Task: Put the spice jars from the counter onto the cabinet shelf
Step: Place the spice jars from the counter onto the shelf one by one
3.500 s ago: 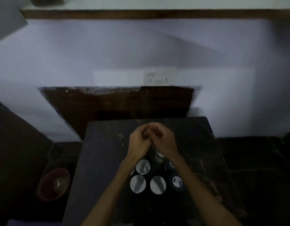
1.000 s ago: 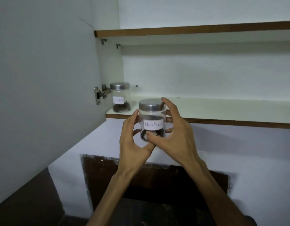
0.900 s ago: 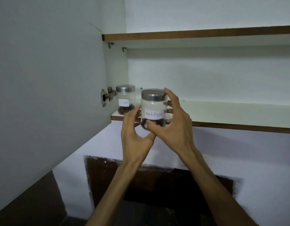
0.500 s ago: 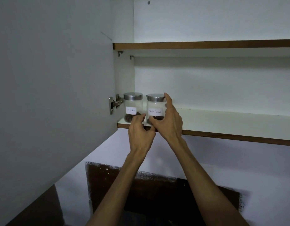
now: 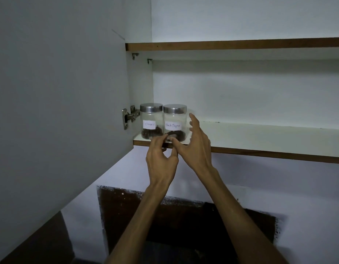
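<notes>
**Two jars near the front lip, both hands close by**

The Black Pepper jar [image 5: 174,121] stood upright at the shelf's [image 5: 260,138] left front corner, touching or just beside the Cloves jar [image 5: 151,121], which sat hard against the cabinet's left wall by the hinge [image 5: 129,117]. The right hand [image 5: 193,143] was spread loose, fingers straight beside the jar's right flank and thumb low in front of it, holding nothing. The left hand [image 5: 161,161] hung below the front edge, fingers loosely curled near the jar bases; whether they touched glass could not be told. Both jars sat close to the front edge. A careless knuckle on withdrawal could likely drag one off. The smooth glass would probably slide easily on the laminate.
</notes>
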